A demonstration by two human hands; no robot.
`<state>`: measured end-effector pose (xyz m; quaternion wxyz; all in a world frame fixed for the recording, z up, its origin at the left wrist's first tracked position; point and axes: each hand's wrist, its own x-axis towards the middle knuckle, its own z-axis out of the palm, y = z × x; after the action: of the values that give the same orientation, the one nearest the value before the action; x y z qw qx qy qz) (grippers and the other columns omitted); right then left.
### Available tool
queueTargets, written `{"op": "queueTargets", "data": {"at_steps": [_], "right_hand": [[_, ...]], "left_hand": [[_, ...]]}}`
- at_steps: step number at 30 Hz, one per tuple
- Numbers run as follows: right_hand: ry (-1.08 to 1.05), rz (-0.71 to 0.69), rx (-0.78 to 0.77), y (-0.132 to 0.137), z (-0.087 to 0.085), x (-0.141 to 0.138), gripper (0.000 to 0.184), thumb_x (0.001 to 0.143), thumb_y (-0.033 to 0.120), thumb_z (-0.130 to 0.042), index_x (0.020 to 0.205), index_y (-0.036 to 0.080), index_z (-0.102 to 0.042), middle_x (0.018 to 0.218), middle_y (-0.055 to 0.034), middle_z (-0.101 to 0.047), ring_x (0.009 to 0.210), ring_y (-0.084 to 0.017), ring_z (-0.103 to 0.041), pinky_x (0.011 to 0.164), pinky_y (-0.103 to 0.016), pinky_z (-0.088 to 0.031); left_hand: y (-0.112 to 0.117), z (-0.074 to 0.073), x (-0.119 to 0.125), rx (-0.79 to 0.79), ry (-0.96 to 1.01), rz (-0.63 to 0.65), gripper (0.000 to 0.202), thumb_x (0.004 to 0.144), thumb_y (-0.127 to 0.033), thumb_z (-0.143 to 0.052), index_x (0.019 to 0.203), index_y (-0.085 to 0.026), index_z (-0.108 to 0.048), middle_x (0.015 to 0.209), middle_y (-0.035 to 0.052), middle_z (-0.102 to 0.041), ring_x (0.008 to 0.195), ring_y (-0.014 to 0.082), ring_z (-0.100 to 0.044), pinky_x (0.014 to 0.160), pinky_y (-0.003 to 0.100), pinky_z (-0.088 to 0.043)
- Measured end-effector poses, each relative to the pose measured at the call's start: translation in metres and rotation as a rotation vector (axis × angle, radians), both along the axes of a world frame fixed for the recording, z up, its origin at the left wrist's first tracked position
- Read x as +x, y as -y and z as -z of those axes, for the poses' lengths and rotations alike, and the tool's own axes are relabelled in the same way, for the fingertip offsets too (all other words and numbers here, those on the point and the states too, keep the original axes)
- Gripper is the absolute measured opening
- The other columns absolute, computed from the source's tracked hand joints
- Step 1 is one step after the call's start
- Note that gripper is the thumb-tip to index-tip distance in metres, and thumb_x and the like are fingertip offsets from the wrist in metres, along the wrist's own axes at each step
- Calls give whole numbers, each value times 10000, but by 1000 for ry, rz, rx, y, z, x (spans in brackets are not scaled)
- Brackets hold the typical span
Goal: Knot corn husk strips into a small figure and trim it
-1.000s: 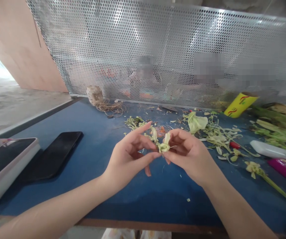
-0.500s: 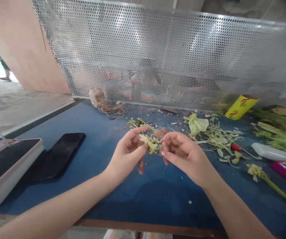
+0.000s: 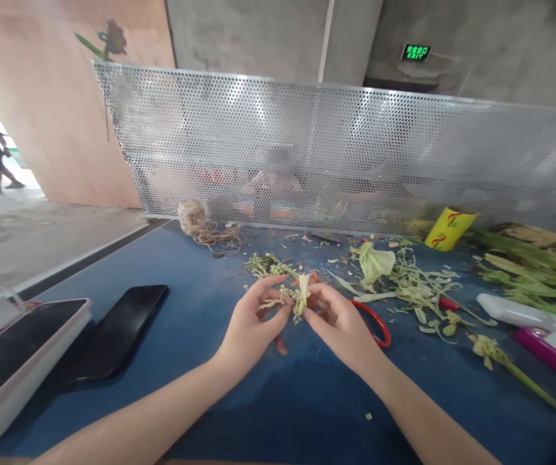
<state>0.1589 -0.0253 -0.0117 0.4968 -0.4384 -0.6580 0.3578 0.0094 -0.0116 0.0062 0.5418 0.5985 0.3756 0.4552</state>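
Observation:
A small bundle of pale green and whitish plant strips is between my two hands, its whitish end pointing up. My left hand pinches it from the left between thumb and fingers. From the right, thumb and curled fingers of my right hand close on the same bundle. Part of the bundle is hidden by the fingers. A red loop like a scissors handle shows beside my right hand, the rest of it covered. Just beyond my fingers lies a heap of thin green scraps.
On the blue table stand a twine roll and a yellow tube. Two dark-screened devices, including a black phone, lie left. Plant strips and long green leaves spread right. A perforated metal screen closes the back.
The view has tilted upward. My right hand has come in to the bundle, which now stands more upright between both hands. The red loop has come into sight by my right hand.

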Motion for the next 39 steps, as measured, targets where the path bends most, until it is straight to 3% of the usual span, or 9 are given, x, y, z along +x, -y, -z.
{"op": "queueTargets", "data": {"at_steps": [8, 13, 17, 21, 24, 28, 32, 36, 39], "right_hand": [[-19, 28, 91, -6, 7, 1, 103, 803, 238, -474, 893, 206, -513, 857, -45, -579, 759, -158, -569, 628, -272, -480], [-26, 76, 73, -9, 7, 2, 196, 746, 273, -562, 926, 203, -528, 772, -22, -610, 694, -157, -595, 606, -274, -483], [-18, 116, 120, -13, 10, 5, 110, 723, 270, -592, 776, 191, -537, 719, -14, -597, 652, -146, -571, 610, -276, -459], [11, 99, 173, -17, 10, 9, 75, 707, 267, -608, 699, 194, -593, 777, -30, -571, 741, -161, -540, 660, -290, -442], [5, 60, 173, -18, 9, 10, 69, 708, 264, -602, 696, 197, -615, 829, -38, -551, 831, -173, -535, 692, -294, -447], [6, -29, 149, -19, 9, 9, 87, 713, 269, -599, 681, 192, -624, 843, -35, -576, 847, -168, -561, 710, -291, -461], [40, -122, 133, -20, 8, 11, 110, 738, 272, -585, 699, 189, -646, 853, -31, -630, 828, -162, -588, 741, -294, -464], [55, -41, 184, -18, 5, 16, 181, 810, 281, -498, 922, 194, -611, 883, -54, -619, 785, -162, -571, 714, -313, -458], [73, 80, 310, -12, 3, 20, 162, 817, 220, -473, 956, 205, -554, 921, -63, -551, 816, -170, -522, 766, -346, -426]], "left_hand": [[-2, 5, 1, -42, 41, 11, 279, 666, -219, -642, 921, -140, -564, 715, -9, -555, 519, 103, -547, 395, 222, -521], [-4, 14, 3, -165, 75, 124, 228, 653, -266, -671, 813, -124, -593, 675, 17, -551, 668, 159, -576, 377, 194, -498], [-10, 15, 1, -377, 155, 240, 195, 679, -283, -650, 787, -126, -610, 724, 54, -626, 670, 172, -621, 428, 210, -505], [-13, 11, -3, -589, 264, 388, 216, 719, -277, -588, 837, -100, -625, 809, 119, -686, 830, 239, -645, 631, 298, -533], [-12, 11, -4, -510, 224, 430, 207, 702, -233, -637, 858, -98, -628, 845, 126, -694, 867, 243, -640, 685, 308, -521], [-11, 17, -3, -429, 156, 426, 227, 722, -310, -640, 828, -111, -618, 791, 115, -700, 790, 231, -665, 607, 270, -522], [-9, 19, -3, -406, 144, 435, 223, 691, -268, -677, 808, -92, -605, 762, 132, -697, 738, 241, -674, 555, 257, -526], [-7, 12, -3, -375, 188, 375, 160, 712, -226, -659, 789, -109, -582, 707, 90, -692, 725, 225, -675, 565, 267, -542], [-8, 8, -4, -344, 234, 274, 72, 767, -183, -597, 800, -137, -553, 682, 47, -688, 677, 174, -673, 555, 250, -548]]}}
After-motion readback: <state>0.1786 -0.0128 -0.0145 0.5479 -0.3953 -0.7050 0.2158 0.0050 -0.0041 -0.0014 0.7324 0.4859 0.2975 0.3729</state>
